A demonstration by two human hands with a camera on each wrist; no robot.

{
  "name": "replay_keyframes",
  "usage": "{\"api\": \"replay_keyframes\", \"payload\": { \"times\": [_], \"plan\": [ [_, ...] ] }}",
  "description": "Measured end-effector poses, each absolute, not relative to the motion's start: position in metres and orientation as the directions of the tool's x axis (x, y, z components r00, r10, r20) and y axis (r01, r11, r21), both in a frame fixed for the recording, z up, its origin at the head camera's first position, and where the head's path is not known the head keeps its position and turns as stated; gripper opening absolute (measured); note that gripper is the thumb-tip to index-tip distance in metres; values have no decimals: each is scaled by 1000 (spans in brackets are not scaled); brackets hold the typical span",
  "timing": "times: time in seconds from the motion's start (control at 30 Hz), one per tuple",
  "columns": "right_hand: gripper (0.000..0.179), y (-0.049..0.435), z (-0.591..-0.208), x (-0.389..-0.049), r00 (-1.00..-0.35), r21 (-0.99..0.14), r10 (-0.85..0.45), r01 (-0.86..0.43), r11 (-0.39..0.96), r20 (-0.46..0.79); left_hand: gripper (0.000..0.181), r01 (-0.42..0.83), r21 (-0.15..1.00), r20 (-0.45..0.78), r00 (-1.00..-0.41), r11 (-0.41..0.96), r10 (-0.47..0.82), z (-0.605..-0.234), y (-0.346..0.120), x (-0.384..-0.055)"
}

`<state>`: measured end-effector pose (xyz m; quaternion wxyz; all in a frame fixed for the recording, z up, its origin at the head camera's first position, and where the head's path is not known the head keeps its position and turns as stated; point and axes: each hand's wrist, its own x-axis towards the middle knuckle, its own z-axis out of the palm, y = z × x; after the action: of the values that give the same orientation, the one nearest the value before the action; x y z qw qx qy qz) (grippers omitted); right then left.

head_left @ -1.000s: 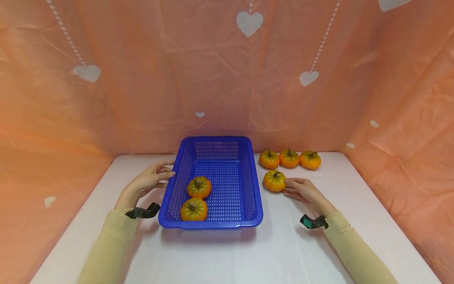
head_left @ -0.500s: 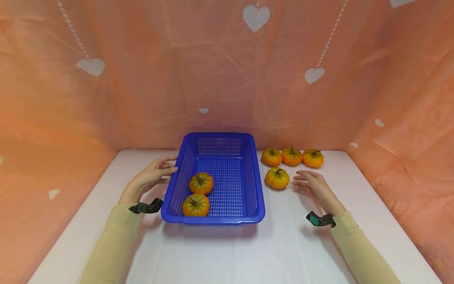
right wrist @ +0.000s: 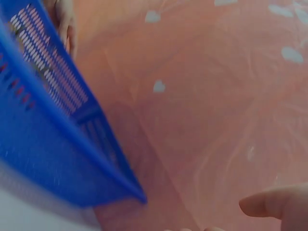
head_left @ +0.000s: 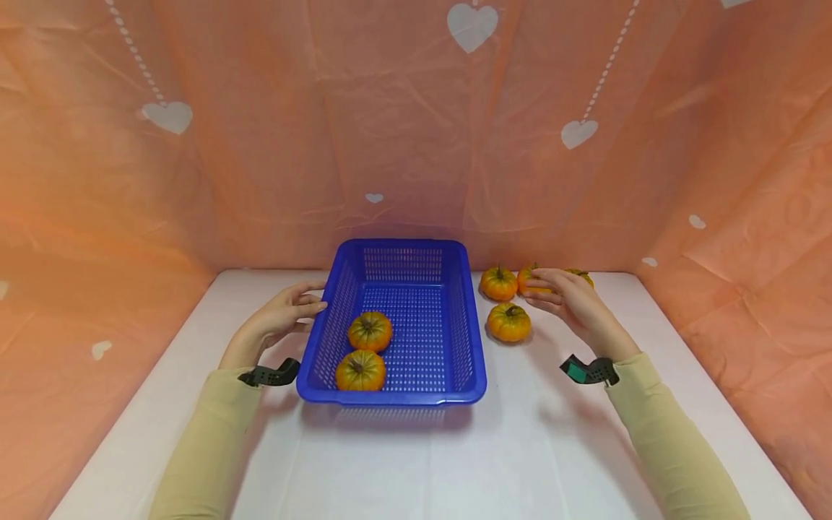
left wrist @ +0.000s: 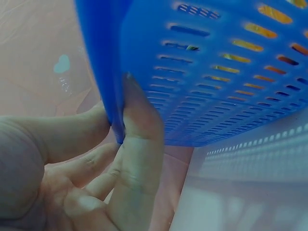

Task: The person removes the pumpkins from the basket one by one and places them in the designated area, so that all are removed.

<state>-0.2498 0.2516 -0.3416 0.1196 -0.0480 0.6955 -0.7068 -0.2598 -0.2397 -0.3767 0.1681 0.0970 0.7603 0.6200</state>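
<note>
My left hand pinches the left rim of a blue plastic basket, thumb on one side and a finger on the other in the left wrist view. Inside the basket, along its left side, sit two small orange-green pumpkins, a rear pumpkin and a front pumpkin. My right hand hovers over the back row to the right of the basket, holding nothing. It partly covers the middle pumpkin and the right pumpkin. The left pumpkin of that row shows fully. A single pumpkin lies in front of them.
A white-covered table carries everything. Peach cloth printed with white hearts hangs behind and at both sides. The basket's right wall stands between its inside and the loose pumpkins.
My right hand has let go of the front loose pumpkin, drawn back to the right, then moved up and forward over the back row. The left hand keeps its grip on the basket.
</note>
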Motion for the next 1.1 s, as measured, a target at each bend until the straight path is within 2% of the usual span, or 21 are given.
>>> {"api": "replay_keyframes", "payload": {
  "times": [0.27, 0.67, 1.1],
  "plan": [
    [50, 217, -321, -254, -933, -994, -351, 101, -53, -76, 60, -60, 974, -137, -925, 217, 356, -378, -240, -259],
    [53, 169, -305, -262, -903, -990, -423, 119, -70, -78, 61, -56, 976, -129, -927, 212, 351, -377, -240, -259],
    [46, 118, -315, -271, -853, -994, -516, 109, -31, -77, 61, -63, 971, -142, -930, 233, 340, -375, -238, -259]
  ]
}}
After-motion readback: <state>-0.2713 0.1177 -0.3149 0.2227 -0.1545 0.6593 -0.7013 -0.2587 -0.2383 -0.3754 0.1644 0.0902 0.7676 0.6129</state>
